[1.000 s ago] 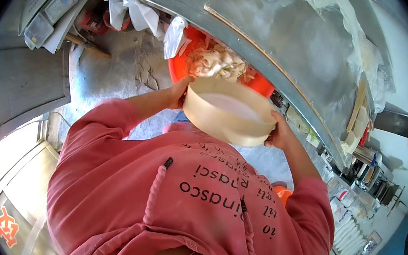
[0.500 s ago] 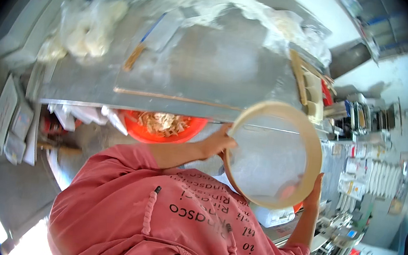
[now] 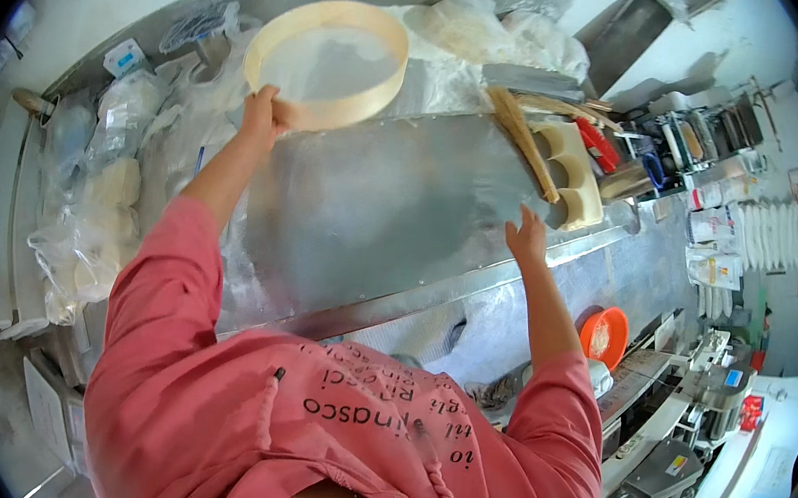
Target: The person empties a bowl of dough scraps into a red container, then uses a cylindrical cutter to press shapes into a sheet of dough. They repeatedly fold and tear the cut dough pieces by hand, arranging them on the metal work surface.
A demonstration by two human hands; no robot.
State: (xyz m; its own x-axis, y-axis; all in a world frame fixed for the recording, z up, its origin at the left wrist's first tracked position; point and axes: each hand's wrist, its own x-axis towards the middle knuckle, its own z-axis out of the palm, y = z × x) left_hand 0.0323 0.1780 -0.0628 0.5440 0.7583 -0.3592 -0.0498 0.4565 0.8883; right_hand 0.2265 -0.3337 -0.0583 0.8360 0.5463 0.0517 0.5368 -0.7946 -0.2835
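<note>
A round sieve (image 3: 351,108) with a pale wooden hoop and fine mesh is at the far left part of the metal table (image 3: 354,215). My left hand (image 3: 263,114) grips its near left rim, arm stretched out. Whether the hoop rests fully on the surface there, I cannot tell. My right hand (image 3: 528,235) is off the sieve, near the table's front edge, with fingers apart and nothing in them. Closest to it are a long wooden stick (image 3: 524,145) and a cream-coloured block with scalloped notches (image 3: 578,182).
Clear plastic bags with pale contents (image 3: 96,217) crowd the left end. Whitish plastic sheeting (image 3: 480,34) lies along the back. A red object (image 3: 597,145) sits beyond the block. An orange bowl (image 3: 619,326) and grey machines (image 3: 672,477) stand at the lower right.
The sieve has gone from in front of my body, held in both hands, to the far left of the table. My right hand has let go of it. The view has shifted.
</note>
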